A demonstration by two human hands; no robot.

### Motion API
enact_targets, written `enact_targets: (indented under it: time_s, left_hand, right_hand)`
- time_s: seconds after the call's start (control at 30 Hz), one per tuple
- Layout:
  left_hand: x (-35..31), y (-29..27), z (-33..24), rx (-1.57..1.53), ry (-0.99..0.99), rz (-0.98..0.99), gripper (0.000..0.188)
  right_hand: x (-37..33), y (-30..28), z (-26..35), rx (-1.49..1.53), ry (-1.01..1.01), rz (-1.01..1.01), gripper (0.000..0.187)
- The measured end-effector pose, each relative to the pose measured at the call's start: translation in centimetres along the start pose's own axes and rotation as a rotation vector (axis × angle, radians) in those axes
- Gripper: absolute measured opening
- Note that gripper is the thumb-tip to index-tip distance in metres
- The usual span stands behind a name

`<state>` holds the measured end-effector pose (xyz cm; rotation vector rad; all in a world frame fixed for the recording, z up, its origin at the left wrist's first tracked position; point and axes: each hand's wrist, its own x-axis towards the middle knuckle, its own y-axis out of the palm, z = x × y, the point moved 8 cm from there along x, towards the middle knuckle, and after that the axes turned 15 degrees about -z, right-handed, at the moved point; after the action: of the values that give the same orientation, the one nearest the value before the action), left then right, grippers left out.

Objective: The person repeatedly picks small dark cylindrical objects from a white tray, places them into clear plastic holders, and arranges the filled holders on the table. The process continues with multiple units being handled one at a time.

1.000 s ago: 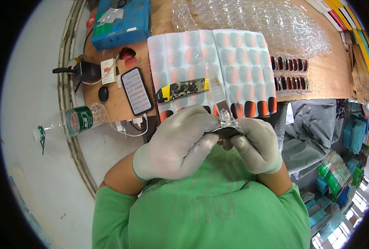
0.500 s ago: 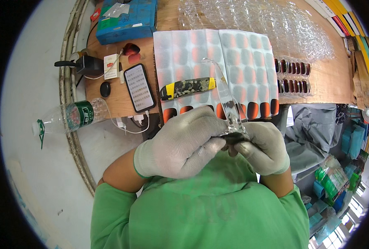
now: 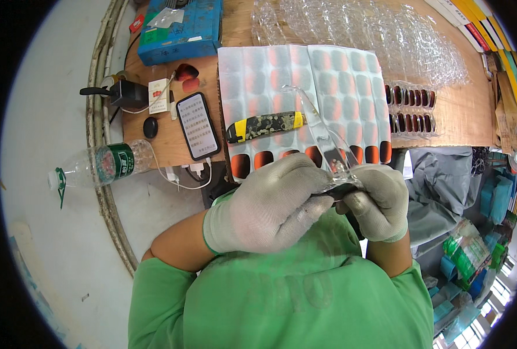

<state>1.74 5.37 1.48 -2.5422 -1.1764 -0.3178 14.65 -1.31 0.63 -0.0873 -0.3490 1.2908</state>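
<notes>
Both my hands wear pale grey knit gloves and meet in front of my chest. Between them is a clear plastic sunglasses frame [image 3: 330,152], one temple sticking up and away from me. A dark lens [image 3: 341,191] shows at its front, though fingers hide much of it. My left hand [image 3: 276,203] is closed on the frame's left part, thumb and fingertips pinching the rim. My right hand [image 3: 377,202] pinches the other end. Just beyond lies a sheet-covered tray of lenses [image 3: 345,75]; its nearest row of dark-red lenses [image 3: 263,159] is uncovered.
A camouflage-patterned handle with yellow bands [image 3: 265,127] rests on the sheet. Left of it are a lit phone [image 3: 198,126], a white cable, a small box [image 3: 158,96] and a plastic bottle [image 3: 107,164]. Clear frames [image 3: 357,38] pile behind; tinted-lens sunglasses [image 3: 411,123] stand in rows at right.
Both hands and the sunglasses frame have shifted slightly right in the picture. The frame's temple leans a little more, and the grip on it stays.
</notes>
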Motion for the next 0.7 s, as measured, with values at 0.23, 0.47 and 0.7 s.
enact_targets:
  time_s: [0.23,0.47,0.7]
  left_hand:
    - [-0.1,-0.9,0.5,0.075,-0.103,0.049,0.017]
    - [0.3,-1.5,-1.1,0.212,-0.097,-0.055,0.018]
    - [0.4,-2.4,-1.1,0.007,-0.132,0.013,0.017]
  right_hand:
    - [-0.8,0.7,-0.2,0.016,0.127,0.115,0.025]
    - [-0.2,0.0,2.0,-0.162,0.026,-0.006,0.021]
    - [0.7,0.8,1.9,-0.052,-0.09,0.02,0.016]
